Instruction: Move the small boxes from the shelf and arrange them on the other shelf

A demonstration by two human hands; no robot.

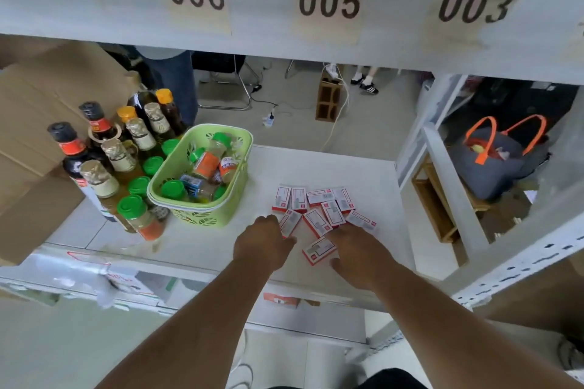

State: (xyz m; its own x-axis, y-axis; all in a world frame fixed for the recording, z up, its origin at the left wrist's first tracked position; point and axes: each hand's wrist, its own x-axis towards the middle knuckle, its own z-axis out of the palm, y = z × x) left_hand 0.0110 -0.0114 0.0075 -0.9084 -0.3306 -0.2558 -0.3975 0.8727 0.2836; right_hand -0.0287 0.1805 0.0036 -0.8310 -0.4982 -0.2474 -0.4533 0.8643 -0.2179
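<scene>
Red-white small boxes lie loose on shelf, so left hand & right hand flank pile, prob to scoop; fingers hidden, grip unclear.

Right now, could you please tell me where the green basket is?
In the head view, the green basket sits on the white shelf, left of the small red-and-white boxes and right of the bottles.

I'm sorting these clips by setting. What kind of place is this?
Probably a stockroom or a mock shop. The white metal shelf sits under numbered labels, and it carries grouped goods: sauce and oil bottles, a green basket of spice jars, and small red-and-white boxes.
</scene>
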